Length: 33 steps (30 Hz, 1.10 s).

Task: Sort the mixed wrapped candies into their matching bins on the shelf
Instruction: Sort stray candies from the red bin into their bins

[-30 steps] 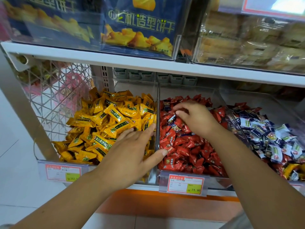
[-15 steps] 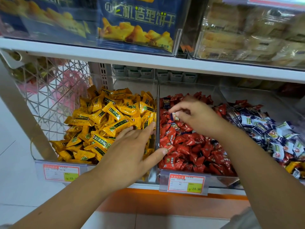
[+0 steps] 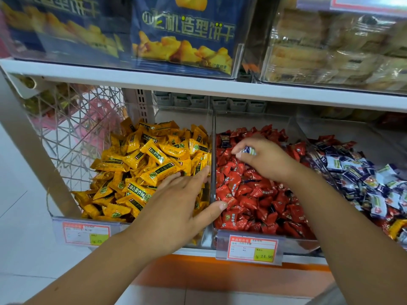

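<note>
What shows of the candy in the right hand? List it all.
The candy is a small piece in a glossy blue-and-white wrapper. The right hand pinches it and hides part of it, holding it over the heap of red candies. Its print is too blurred to read.

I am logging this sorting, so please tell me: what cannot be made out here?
Head view only:
Pinched candy in the right hand: fingers cover most of it, print too small.
Pile of blue-and-white candies: cut off by the right edge.
Print on left price tag: blurred.
Some yellow candies: hidden under the left hand.
</note>
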Tool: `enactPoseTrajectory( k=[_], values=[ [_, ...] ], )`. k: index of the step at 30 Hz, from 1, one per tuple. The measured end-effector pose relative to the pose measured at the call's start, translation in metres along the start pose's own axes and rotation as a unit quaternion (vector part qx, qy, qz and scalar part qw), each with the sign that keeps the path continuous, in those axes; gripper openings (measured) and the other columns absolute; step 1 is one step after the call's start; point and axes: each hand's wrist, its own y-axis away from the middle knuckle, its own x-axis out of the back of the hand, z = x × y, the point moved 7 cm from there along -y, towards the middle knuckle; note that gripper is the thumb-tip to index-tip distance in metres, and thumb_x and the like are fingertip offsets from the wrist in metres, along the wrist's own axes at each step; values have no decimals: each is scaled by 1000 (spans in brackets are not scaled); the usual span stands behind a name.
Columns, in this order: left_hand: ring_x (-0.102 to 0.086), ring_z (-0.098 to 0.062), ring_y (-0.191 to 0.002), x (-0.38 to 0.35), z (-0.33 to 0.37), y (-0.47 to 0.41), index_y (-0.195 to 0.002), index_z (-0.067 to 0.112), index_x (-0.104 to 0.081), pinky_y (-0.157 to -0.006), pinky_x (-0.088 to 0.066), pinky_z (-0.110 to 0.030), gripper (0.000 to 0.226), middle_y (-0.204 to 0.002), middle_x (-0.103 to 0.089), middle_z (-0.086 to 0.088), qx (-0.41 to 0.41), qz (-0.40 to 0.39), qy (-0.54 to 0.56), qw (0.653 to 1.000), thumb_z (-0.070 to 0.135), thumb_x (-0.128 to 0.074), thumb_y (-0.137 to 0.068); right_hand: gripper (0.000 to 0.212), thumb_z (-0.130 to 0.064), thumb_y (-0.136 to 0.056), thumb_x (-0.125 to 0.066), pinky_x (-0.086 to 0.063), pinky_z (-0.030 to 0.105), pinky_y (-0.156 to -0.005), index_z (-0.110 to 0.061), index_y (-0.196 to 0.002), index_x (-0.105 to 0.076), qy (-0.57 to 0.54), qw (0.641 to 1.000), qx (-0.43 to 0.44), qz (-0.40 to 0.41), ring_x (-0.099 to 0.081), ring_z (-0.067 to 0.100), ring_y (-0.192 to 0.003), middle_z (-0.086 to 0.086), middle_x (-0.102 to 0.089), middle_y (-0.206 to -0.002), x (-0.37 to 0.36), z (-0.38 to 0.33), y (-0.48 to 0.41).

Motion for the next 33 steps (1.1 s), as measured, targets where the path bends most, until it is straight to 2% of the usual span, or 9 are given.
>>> enactPoseTrajectory(
  k=[2,4,7,9,12,17,25,29,33],
  values=[
    [-25,2,-135,0,-1,-2,-152,40,0,-112,3,-14,87,-146,-36,27,1,0,-3,1000,83,-9,-77,14,-20,-98,-53,-30,8,-37,-20,-109,-62,-15,998,-20,61,-50,-6,-45,-2,-59,-106,9,1,-9],
    [-28,1,-133,2,-2,-3,-152,41,1,-113,-1,-16,89,-144,-37,28,2,3,-9,1000,83,-10,-75,19,-18,-100,-50,-28,11,-33,-20,-115,-60,-5,995,-36,98,-44,4,-41,3,-61,-107,9,1,-22],
    [-27,2,-131,4,-1,-3,-151,43,3,-111,1,-11,88,-142,-38,28,4,12,-3,1000,84,-10,-74,37,-16,-102,-43,-42,8,-53,-22,-139,-46,27,997,-24,65,-58,12,-69,11,-55,-131,-11,-1,-43],
    [-18,3,-131,5,-1,-2,-150,45,5,-103,13,-3,89,-142,-36,30,14,16,0,1000,85,-7,-71,47,-25,-103,-41,-51,26,-81,-26,-148,-32,91,995,-32,25,-61,24,-103,9,-47,-144,-25,3,-54],
    [-12,5,-131,3,-2,-2,-150,45,4,-100,17,-1,91,-143,-36,30,20,12,-6,1000,86,-5,-70,53,-38,-101,-43,-46,35,-95,-27,-150,-28,190,980,-65,-2,-52,29,-123,8,-47,-144,-35,12,-65],
    [-5,3,-133,2,-2,-1,-149,45,7,-96,21,0,88,-146,-30,30,30,-9,-5,999,85,-7,-73,39,-38,-96,-53,-49,33,-80,-18,-130,-50,162,985,-50,35,-59,28,-105,9,-62,-118,-32,12,-60],
    [-21,-4,-140,-3,-5,-2,-152,41,-1,-114,3,-16,91,-146,-36,27,18,-16,-2,1000,86,-8,-74,25,-38,-96,-53,-42,27,-69,-17,-106,-63,62,994,12,84,-59,17,-88,-1,-65,-96,2,-16,-17],
    [-28,-5,-139,-6,-6,-2,-153,39,-5,-119,-6,-26,95,-144,-40,26,16,-19,-5,1000,88,-5,-72,24,-41,-96,-53,-46,29,-77,-24,-104,-66,79,990,29,110,-61,13,-89,-4,-69,-98,27,-29,25],
    [-31,-8,-138,-5,-5,-3,-153,37,-8,-120,-9,-29,94,-142,-43,24,18,-13,0,1000,86,-8,-72,29,-37,-97,-52,-39,29,-73,-19,-111,-69,137,963,-20,232,-62,24,-96,4,-70,-106,77,-11,67]
  ],
)
